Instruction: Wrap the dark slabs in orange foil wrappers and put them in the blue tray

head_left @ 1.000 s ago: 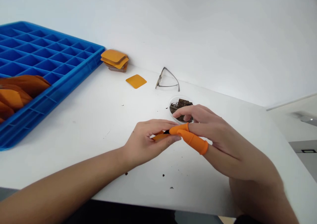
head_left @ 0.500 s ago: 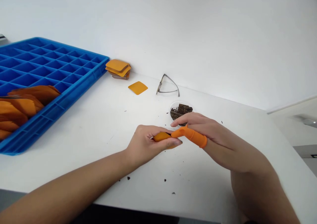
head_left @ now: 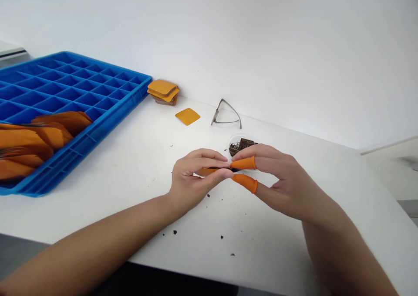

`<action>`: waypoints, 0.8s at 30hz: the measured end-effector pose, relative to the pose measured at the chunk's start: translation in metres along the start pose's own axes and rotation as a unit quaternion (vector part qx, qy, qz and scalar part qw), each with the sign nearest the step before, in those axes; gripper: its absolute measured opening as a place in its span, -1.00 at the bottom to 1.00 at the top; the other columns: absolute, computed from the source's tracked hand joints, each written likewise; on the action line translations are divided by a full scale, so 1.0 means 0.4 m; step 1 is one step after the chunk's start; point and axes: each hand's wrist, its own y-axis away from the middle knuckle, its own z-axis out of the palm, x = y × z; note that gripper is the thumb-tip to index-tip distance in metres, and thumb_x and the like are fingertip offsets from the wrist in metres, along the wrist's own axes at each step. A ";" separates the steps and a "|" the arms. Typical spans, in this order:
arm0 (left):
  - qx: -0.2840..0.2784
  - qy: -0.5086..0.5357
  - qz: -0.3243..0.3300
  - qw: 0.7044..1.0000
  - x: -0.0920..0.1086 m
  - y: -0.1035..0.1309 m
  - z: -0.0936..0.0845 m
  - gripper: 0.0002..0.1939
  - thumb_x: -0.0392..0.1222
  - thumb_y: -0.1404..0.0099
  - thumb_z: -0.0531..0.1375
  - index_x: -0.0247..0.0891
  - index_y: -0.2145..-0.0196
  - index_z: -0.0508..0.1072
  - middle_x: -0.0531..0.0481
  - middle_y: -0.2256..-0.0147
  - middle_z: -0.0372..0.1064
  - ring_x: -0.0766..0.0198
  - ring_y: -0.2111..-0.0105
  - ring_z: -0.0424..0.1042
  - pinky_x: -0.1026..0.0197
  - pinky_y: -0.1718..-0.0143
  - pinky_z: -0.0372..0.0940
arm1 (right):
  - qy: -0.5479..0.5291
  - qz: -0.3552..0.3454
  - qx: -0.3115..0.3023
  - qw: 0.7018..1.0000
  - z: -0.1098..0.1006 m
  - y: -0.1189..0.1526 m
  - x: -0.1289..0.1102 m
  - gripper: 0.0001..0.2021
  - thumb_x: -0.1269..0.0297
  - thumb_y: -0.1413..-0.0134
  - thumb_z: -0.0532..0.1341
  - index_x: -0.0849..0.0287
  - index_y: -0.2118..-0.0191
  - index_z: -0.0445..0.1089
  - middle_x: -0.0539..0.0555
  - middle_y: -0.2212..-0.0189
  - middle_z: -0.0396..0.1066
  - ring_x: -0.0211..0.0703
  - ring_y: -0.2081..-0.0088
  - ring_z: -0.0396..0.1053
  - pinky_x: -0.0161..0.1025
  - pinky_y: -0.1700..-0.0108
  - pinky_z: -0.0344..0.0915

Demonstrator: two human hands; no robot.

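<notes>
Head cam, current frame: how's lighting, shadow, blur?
Head view: bright, soft light, white table and wall pale; head view: faint shadow right of the orange stack; head view: grey shape at the right edge blurred, can't identify; head view: dark edge of the orange piece between the hands is hard to resolve.

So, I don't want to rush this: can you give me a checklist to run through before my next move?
1. Left hand holding the orange piece: ok.
2. Right hand wearing cots on thumb and forefinger: ok.
3. Right fingertips gripping the piece's dark edge: cannot tell; they meet it, but the grip is unclear.
4. Dish fully in view: not ok; the right hand partly hides it.
5. Table free of crumbs: not ok; several lie near the hands.
6. Glasses apart from both hands: ok.
</notes>
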 end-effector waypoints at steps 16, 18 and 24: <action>-0.009 -0.011 -0.018 1.000 0.008 0.000 -0.002 -0.73 -0.11 -0.20 0.46 -0.12 0.14 0.64 -0.06 0.19 0.59 0.26 0.23 0.56 0.18 0.14 0.52 | -0.079 -0.032 0.128 0.988 0.041 -0.029 0.001 -0.80 0.45 -0.20 0.29 0.00 0.16 0.59 0.02 0.32 0.51 -0.26 0.38 0.37 -0.24 0.43 0.31; -0.032 -0.010 -0.050 0.998 0.005 0.003 -0.002 -0.65 -0.08 -0.20 0.45 -0.14 0.06 0.61 -0.08 0.14 0.61 0.23 0.17 0.58 0.16 0.06 0.50 | -0.080 -0.021 0.151 0.985 0.038 -0.026 0.003 -0.77 0.45 -0.20 0.29 -0.04 0.14 0.60 -0.01 0.38 0.45 -0.29 0.42 0.30 -0.27 0.50 0.19; -0.076 0.002 -0.152 0.985 0.001 0.007 -0.004 -0.66 0.00 -0.22 0.43 -0.17 0.09 0.61 -0.07 0.19 0.60 0.24 0.24 0.55 0.21 0.19 0.49 | -0.126 0.061 0.191 0.972 0.044 -0.017 0.005 -0.87 0.35 -0.24 0.30 -0.04 0.21 0.58 -0.04 0.45 0.30 -0.28 0.45 0.20 -0.21 0.47 0.13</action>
